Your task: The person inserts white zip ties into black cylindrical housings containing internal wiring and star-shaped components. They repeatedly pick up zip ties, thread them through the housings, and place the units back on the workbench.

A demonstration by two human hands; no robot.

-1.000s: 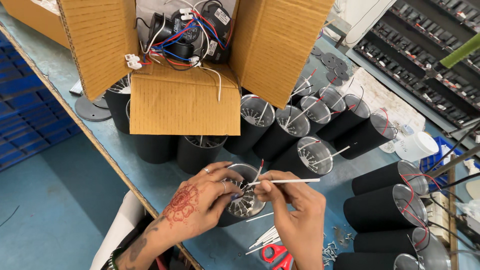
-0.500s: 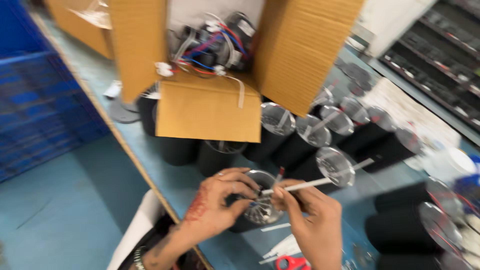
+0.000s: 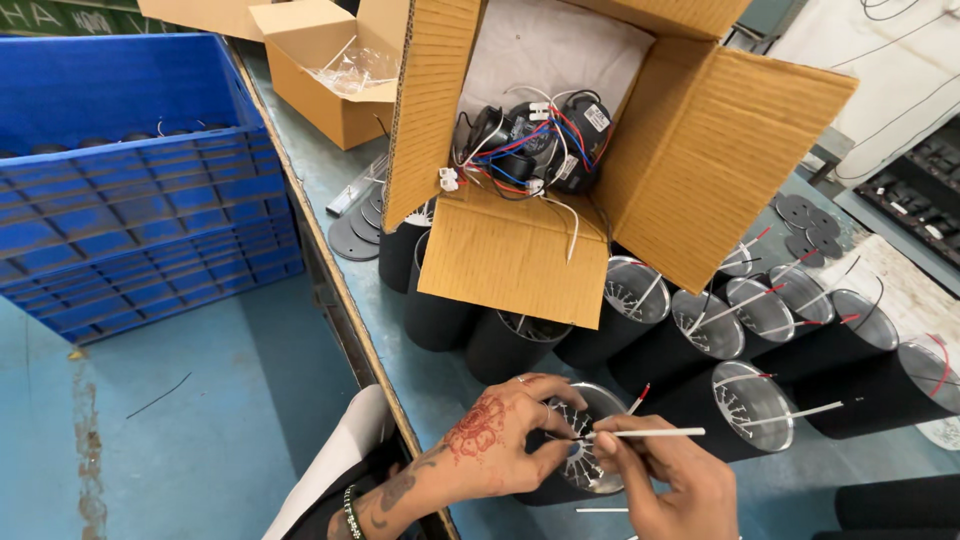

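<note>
so right at the near edge of the bench (image 3: 330, 215), both hands sit on one black can (image 3: 560, 485) with a shiny silver reflector inside. the left hand (image 3: 500, 445) curls round its near-left rim, fingers bent, steadying it. the right hand (image 3: 665, 480) is closed in a pinch on a thin white wire (image 3: 650, 433), which lies almost level, long axis running left to right, its left tip right at the can's centre. so the can is directly under both hands, left one closer to it. a bit farther, rows of matching matte black cans (image 3: 750, 400) with glossy insides and red and white wires. farthest back, an open corrugated cardboard box (image 3: 500, 250) holding black parts and tangled wires, and a ribbed blue plastic crate (image 3: 140, 230) to the left.
</note>
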